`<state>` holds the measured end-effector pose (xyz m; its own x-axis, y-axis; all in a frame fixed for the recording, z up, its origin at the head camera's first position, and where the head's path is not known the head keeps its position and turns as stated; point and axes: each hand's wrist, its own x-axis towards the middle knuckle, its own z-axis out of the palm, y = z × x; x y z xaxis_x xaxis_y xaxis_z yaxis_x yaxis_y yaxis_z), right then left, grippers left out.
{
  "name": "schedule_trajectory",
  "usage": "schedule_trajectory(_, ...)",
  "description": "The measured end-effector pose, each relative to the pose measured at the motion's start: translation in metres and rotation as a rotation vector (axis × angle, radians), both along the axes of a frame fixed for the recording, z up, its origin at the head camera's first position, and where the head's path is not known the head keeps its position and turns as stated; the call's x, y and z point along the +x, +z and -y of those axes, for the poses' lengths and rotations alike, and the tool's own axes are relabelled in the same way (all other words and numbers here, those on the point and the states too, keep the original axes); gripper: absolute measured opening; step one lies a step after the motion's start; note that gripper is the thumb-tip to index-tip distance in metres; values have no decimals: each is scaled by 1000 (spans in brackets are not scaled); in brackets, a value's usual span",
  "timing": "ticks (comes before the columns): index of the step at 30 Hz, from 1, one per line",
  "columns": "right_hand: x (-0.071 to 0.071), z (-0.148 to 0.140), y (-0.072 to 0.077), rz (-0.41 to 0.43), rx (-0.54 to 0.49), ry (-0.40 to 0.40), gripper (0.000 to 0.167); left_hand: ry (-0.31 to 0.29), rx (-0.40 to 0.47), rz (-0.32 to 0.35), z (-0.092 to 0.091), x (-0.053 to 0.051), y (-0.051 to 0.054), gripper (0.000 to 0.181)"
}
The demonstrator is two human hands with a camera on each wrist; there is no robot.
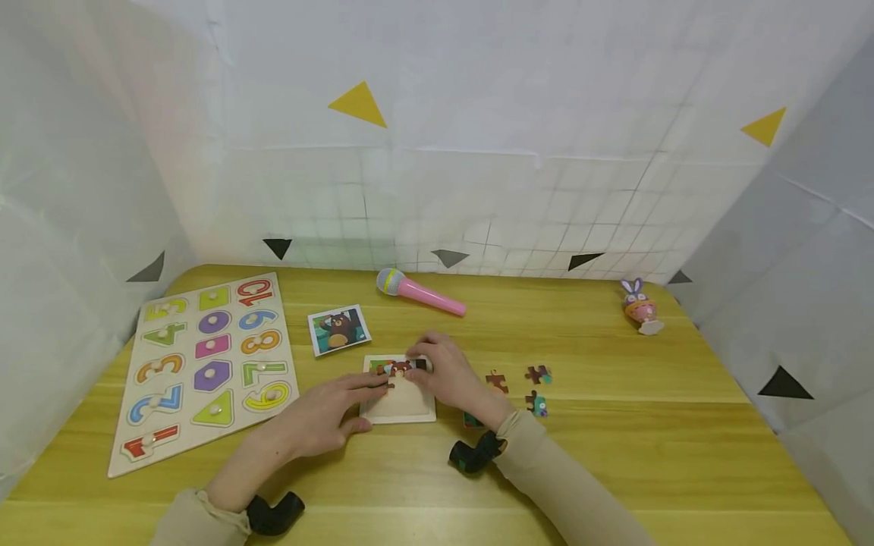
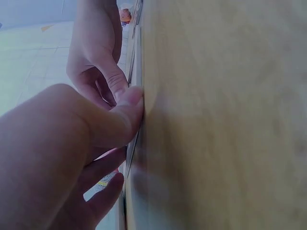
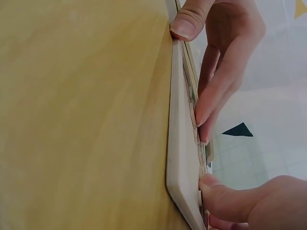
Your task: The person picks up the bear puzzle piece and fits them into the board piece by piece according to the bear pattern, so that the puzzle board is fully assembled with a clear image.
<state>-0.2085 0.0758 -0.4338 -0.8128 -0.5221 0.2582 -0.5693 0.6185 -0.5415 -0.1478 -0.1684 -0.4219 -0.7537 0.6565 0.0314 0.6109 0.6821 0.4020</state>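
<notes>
A small wooden puzzle tray (image 1: pixel 399 418) lies on the table, with bear-picture pieces (image 1: pixel 399 368) along its upper part and bare wood below. My left hand (image 1: pixel 334 413) reaches over the tray's left side. Its straight fingers touch the pieces, and its thumb (image 3: pixel 186 26) rests at the tray's edge in the right wrist view. Over the upper right corner, my right hand (image 1: pixel 447 371) pinches a dark puzzle piece (image 1: pixel 420 365) between thumb and fingers. That thumb (image 3: pixel 216 191) presses low against the pieces. The fingers partly hide the piece.
Loose puzzle pieces (image 1: pixel 537 404) lie to the right, one partly under my right wrist. A bear picture card (image 1: pixel 339 331) and a pink toy microphone (image 1: pixel 430 296) lie behind the tray. A number board (image 1: pixel 184 402) lies left; a rabbit toy (image 1: pixel 640 307) stands far right.
</notes>
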Motion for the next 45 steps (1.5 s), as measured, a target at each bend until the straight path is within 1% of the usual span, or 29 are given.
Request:
schedule_trajectory(7, 0, 0, 0, 1, -9, -4, 26, -22, -11, -11, 1, 0, 0, 50)
schedule_trajectory(10, 0, -1, 2, 6, 4, 11, 26, -23, -22, -15, 0, 0, 0, 50)
schedule_trajectory(12, 0, -3, 6, 42, 2, 32, 29, -25, -26, -16, 0, 0, 0, 50)
schedule_trajectory(15, 0, -9, 16, 148, -22, 52, 36, -26, -30, -15, -1, 0, 0, 50)
schedule_trajectory(17, 0, -14, 22, 216, -47, 46, 40, -26, -34, -20, -1, 1, 0, 49)
schedule_trajectory(19, 0, -20, 26, 245, -72, 47, 41, -22, -36, -24, -2, 1, 0, 49)
schedule_trajectory(24, 2, -38, 25, 200, -131, 64, 41, -17, -46, -47, -4, 2, 0, 48)
schedule_trajectory(27, 4, -52, 24, 214, -146, 36, 44, -31, -51, -73, -5, 1, 0, 47)
schedule_trajectory(30, 6, -69, 23, 231, -137, -7, 46, -40, -51, -87, -6, 1, -1, 47)
schedule_trajectory(38, 9, -104, 19, 214, -137, -61, 44, -18, -62, -76, -6, 2, 0, 46)
schedule_trajectory(41, 10, -114, 16, 200, -128, -65, 41, -19, -64, -71, -6, 1, -1, 48)
schedule_trajectory(45, 13, -127, 13, 197, -143, -71, 40, -25, -56, -73, -7, 1, -2, 49)
